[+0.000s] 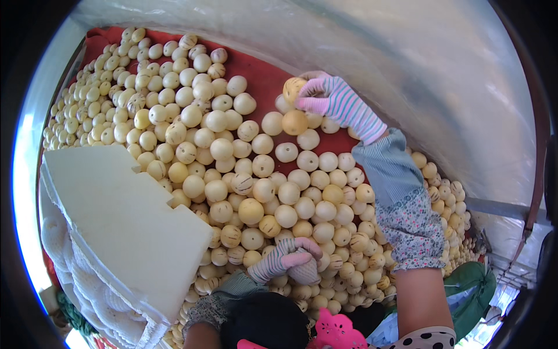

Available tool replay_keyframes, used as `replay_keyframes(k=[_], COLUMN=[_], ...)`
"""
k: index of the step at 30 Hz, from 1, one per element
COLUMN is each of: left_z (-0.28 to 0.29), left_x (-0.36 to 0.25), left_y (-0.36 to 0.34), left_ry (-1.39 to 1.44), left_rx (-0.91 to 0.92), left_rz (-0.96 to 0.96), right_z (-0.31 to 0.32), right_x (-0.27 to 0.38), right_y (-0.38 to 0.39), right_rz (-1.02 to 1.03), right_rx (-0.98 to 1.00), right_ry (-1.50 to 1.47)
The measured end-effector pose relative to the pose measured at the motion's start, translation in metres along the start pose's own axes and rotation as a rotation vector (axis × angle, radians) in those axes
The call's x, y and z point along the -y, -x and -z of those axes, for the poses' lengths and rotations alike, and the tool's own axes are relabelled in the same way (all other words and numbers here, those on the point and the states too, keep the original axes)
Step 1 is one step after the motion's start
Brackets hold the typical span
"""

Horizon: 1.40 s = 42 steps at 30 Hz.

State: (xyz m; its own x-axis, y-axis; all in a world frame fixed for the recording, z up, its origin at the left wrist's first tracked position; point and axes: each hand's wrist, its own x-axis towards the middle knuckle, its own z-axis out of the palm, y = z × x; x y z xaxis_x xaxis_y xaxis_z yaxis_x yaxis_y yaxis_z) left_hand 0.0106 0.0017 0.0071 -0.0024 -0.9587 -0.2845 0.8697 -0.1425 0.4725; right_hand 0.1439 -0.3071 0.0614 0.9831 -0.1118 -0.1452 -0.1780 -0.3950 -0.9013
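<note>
While over red cloth (pixel 258 70) by plastic sheeting (pixel 407 87), right hand (pixel 340 100) tight on fruit (pixel 293 89), left hand (pixel 274 264) round netting (pixel 306 272)

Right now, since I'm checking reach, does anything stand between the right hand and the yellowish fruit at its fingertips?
Nothing visible does: the right hand touches the yellowish fruit directly, on its right side.

Streaked yellow fruit (pixel 293 90) is held beyond pale netting (pixel 304 273).

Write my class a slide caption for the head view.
A striped-gloved right hand grasps a yellowish fruit among many pale round fruits on a red sheet.
</note>
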Motion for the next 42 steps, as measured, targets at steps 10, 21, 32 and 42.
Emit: replay_keyframes(k=[10, 21, 32, 42], left_z=[-0.008, 0.001, -0.004, -0.003], left_x=[0.004, 0.009, 0.001, -0.004], left_y=[-0.007, -0.003, -0.003, 0.01], left_ry=[0.035, -0.022, 0.01, 0.002], left_rx=[-0.047, -0.039, 0.011, -0.004], left_rz=[-0.069, -0.064, -0.071, -0.084], right_z=[-0.02, -0.12, -0.105, -0.125], right_x=[-0.024, -0.006, 0.014, 0.012], right_y=[0.089, 0.079, 0.02, 0.001], right_rz=[-0.184, -0.34, -0.493, -0.571], right_rx=[-0.058, 0.034, 0.221, 0.167], right_ry=[0.408, 0.322, 0.984, 0.917])
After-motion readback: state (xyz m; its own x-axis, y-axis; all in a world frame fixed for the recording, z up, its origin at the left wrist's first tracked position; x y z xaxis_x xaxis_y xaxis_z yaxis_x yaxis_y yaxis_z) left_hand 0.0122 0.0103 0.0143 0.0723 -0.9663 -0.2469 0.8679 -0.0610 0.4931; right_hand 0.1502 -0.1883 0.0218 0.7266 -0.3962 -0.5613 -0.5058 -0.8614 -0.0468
